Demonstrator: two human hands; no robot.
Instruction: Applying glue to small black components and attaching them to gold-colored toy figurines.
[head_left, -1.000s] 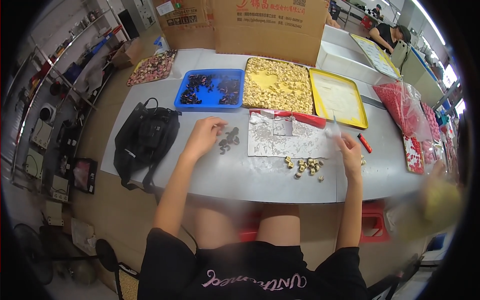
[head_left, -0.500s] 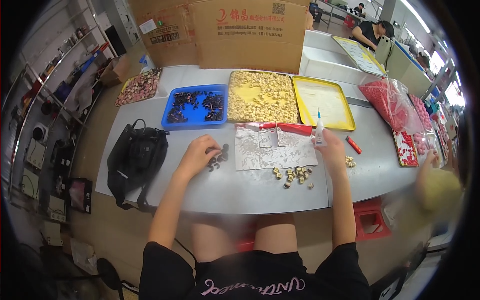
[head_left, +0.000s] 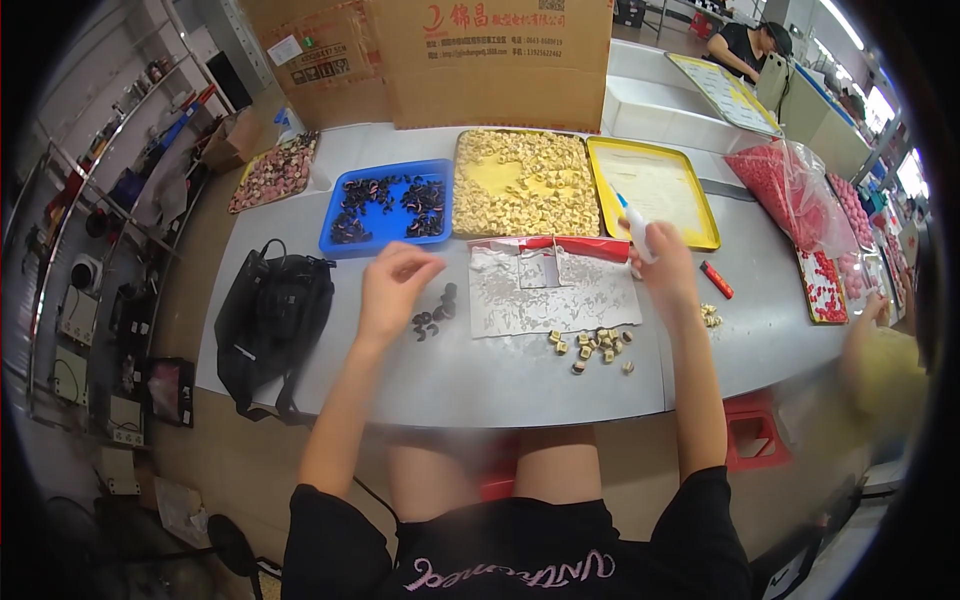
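Observation:
My left hand [head_left: 393, 290] is raised over the grey table, thumb and fingertips pinched together; whatever they may hold is too small to make out. Just to its right lies a loose group of small dark curved pieces [head_left: 432, 314]. My right hand [head_left: 668, 265] grips a white squeeze bottle [head_left: 637, 232] with a thin blue needle tip, slanting up to the left. Between both hands rests a white glue-smeared sheet [head_left: 550, 310] with a red far edge. Several small cream-and-dark blocks [head_left: 597, 347] lie along its near right corner.
Behind stand a blue tray [head_left: 390, 240] of dark curved pieces, a tray of cream pieces [head_left: 525, 180] and a yellow-rimmed tray [head_left: 716, 243]. A black bag [head_left: 275, 325] lies left, a red lighter-like stick [head_left: 717, 280] right. A person [head_left: 890, 360] sits at the right.
My left hand has lifted from the dark pieces, moving slightly away from me. My right hand has tipped the squeeze bottle from upright toward the left.

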